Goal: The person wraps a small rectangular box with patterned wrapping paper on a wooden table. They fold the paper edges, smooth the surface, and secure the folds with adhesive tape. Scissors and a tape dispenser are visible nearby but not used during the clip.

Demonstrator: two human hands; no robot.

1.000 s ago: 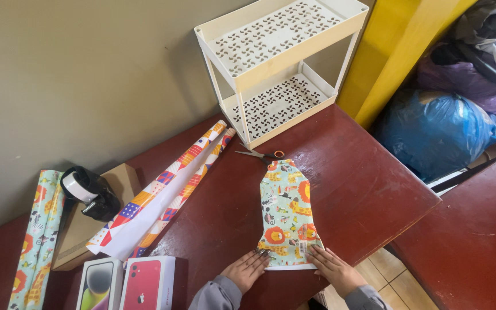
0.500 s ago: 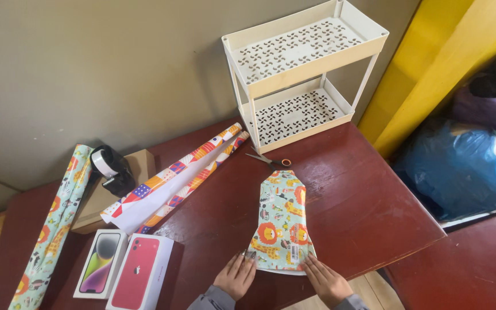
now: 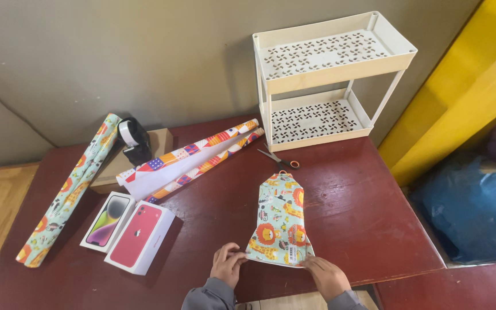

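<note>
— Where the table (image 3: 202, 229) begins at the left, what lies there?

— One roll of animal-print wrapping paper (image 3: 67, 192), slanting up toward the wall. Just to its right a black tape dispenser (image 3: 133, 139) sits on a flat brown box (image 3: 155, 148).

— And below those?

— Two phone boxes, touching side by side: a white phone box (image 3: 107, 221) with a dark picture, and a red phone box (image 3: 139, 236) right of it. Above them, a half-unrolled sheet of bright patchwork wrapping paper (image 3: 193, 161) runs diagonally toward a cream two-tier rack (image 3: 328, 80) at the wall.

— The hands?

— The left hand (image 3: 227, 265) is at the near edge, fingers curled together, pinching the lower left corner of the animal-print parcel (image 3: 279, 221). That parcel lies flat mid-table, narrow end away, wide end toward the person.

— Anything past its far end?

— Orange-handled scissors (image 3: 278, 159), just beyond the tip, in front of the rack.

— The other hand?

— The right hand (image 3: 327, 275) lies palm down, fingers flat and spread a little, its fingertips pressing on the parcel's lower right corner. Further right, off the table, a blue plastic bag (image 3: 477, 212) sits beside a yellow panel (image 3: 460, 86).
</note>
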